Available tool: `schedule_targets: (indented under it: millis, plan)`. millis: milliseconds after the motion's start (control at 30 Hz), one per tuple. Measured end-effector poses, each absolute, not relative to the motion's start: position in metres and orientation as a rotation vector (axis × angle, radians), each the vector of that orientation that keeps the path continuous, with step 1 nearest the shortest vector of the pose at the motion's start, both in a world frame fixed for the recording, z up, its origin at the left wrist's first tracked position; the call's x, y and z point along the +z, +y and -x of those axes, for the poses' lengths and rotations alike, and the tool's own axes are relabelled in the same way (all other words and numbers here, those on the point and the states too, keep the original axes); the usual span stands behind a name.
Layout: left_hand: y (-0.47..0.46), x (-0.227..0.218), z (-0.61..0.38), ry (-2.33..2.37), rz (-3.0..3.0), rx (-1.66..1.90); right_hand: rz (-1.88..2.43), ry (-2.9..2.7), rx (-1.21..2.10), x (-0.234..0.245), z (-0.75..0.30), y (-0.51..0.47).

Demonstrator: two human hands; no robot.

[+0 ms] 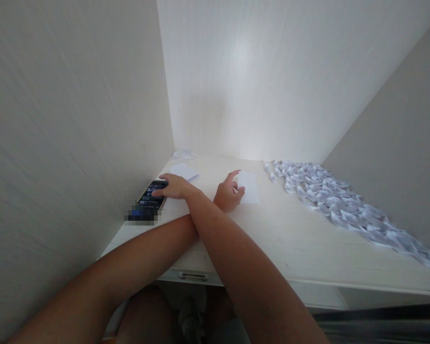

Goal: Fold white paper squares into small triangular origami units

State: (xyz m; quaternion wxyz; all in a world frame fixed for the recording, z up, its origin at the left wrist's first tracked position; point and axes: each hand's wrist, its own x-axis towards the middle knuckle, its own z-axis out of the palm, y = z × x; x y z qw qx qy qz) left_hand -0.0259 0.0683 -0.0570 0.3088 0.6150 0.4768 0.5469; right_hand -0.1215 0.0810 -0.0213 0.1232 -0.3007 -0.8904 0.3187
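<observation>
My forearms cross over the table, the right one on top. My right hand [175, 186] reaches to the left side and lies over the edge of a phone [151, 195], with thumb and fingers apart on or just above its lit screen. My left hand [229, 192] rests on the table at the left edge of a white paper sheet [249, 187]. Its index finger is stretched out and its thumb is apart, near or touching the sheet; the other fingers are partly curled and hard to see. Behind my right hand lies a small stack of white paper [184, 172].
Many folded white paper pieces [318, 191] spread in a long pile along the right side. A smaller heap of white paper [184, 155] lies in the far left corner. Pale panels [215, 95] enclose the table [272, 248] on three sides. A drawer handle [193, 276] sits at the front edge.
</observation>
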Motion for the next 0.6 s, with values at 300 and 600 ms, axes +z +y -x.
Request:
schedule_targets:
  millis: [300, 600]
  plan:
    - [0.0711, -0.0572, 0.0288, 1.289, -1.604, 1.466, 0.831, -2.626, 0.885, -0.0249, 0.1279, 0.0874]
    - [0.0701, -0.0538, 0.0283, 1.307, -1.559, 1.387, 0.862, -2.619, 0.886, -0.0246, 0.1295, 0.0886]
